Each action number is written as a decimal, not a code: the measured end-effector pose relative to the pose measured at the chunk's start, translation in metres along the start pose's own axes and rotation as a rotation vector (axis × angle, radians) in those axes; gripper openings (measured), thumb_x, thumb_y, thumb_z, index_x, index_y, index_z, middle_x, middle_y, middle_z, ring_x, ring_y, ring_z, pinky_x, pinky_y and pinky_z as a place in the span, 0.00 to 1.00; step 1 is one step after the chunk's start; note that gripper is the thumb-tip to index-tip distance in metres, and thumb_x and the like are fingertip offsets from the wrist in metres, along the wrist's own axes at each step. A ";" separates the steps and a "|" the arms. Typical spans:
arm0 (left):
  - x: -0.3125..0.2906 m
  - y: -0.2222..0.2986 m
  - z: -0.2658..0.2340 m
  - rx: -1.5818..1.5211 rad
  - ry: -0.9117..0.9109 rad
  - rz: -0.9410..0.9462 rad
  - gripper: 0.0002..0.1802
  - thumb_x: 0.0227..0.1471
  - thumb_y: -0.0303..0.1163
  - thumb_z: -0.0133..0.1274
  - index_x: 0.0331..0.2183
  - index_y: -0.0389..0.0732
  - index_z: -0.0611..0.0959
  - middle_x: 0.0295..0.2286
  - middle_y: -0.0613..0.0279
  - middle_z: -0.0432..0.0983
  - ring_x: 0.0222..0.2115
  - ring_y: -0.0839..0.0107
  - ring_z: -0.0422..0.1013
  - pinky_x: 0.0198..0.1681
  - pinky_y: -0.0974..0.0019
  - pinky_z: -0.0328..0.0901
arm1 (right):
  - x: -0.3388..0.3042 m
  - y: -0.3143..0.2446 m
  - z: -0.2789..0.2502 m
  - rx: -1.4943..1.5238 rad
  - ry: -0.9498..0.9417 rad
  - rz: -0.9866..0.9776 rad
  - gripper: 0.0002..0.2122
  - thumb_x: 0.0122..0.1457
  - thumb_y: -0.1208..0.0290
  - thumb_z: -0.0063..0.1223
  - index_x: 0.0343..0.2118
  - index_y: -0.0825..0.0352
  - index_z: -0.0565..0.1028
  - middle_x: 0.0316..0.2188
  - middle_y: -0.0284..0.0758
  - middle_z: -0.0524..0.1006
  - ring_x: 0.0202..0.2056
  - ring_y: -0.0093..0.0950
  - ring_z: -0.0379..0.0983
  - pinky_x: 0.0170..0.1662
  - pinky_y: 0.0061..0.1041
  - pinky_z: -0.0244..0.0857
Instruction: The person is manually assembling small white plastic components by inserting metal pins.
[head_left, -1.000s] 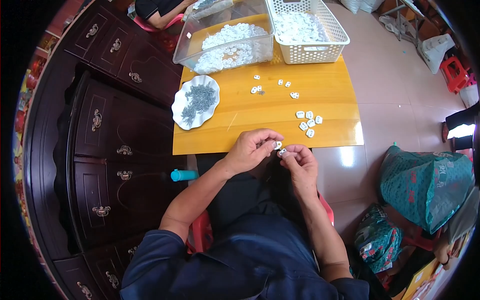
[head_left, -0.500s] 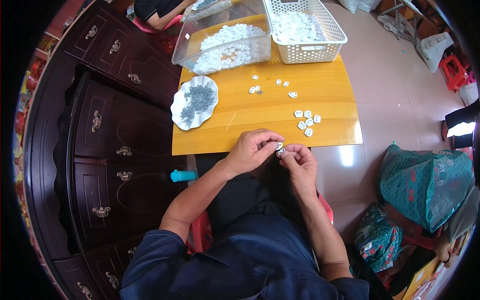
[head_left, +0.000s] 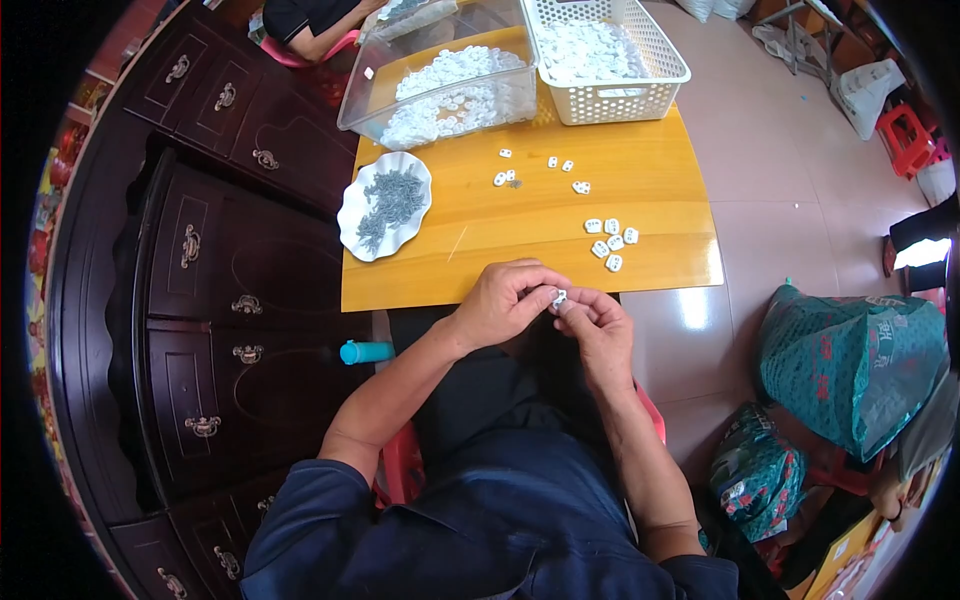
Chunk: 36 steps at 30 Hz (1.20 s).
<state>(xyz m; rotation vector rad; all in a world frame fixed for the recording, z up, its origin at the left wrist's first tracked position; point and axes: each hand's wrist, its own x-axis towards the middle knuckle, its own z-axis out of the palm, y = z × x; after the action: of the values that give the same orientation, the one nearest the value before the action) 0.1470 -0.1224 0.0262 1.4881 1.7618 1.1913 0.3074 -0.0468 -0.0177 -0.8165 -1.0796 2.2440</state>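
Note:
Just over the near table edge, my left hand [head_left: 503,306] and my right hand [head_left: 602,338] meet fingertip to fingertip. Both are closed in a pinch on a small white plastic piece [head_left: 559,297] with dark holes; the fingers cover much of it. Beyond my right hand lie several white rounded pieces [head_left: 615,242] with dark marks, in a loose cluster. Farther back, smaller white two-holed pieces [head_left: 553,162] are scattered, with a bit of grey metal [head_left: 515,184] beside one pair. To the left, a white wavy-edged plate [head_left: 352,228] holds a heap of small grey metal pins [head_left: 392,200].
A clear plastic bin [head_left: 365,118] and a white perforated basket [head_left: 617,106], both with many white pieces, stand at the table's back. Dark wooden cabinets [head_left: 200,360] line the left. Green bags [head_left: 850,370] sit at right. Other people are at the upper left and right edge.
Two white pieces that showed slightly apart between my fingertips now sit close together as one. My hands have barely moved; the view has shifted slightly.

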 end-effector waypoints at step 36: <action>0.001 0.014 0.009 0.516 0.057 0.237 0.16 0.43 0.29 0.65 0.38 0.38 0.84 0.32 0.58 0.80 0.31 0.59 0.78 0.33 0.61 0.72 | 0.003 -0.002 -0.010 0.122 0.001 0.173 0.08 0.64 0.68 0.55 0.38 0.67 0.79 0.32 0.29 0.81 0.31 0.17 0.75 0.37 0.16 0.67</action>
<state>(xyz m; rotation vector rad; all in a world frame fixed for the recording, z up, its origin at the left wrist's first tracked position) 0.1617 -0.1191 0.0344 2.0194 2.0819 0.9292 0.3125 -0.0385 -0.0223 -0.8887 -0.8906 2.4255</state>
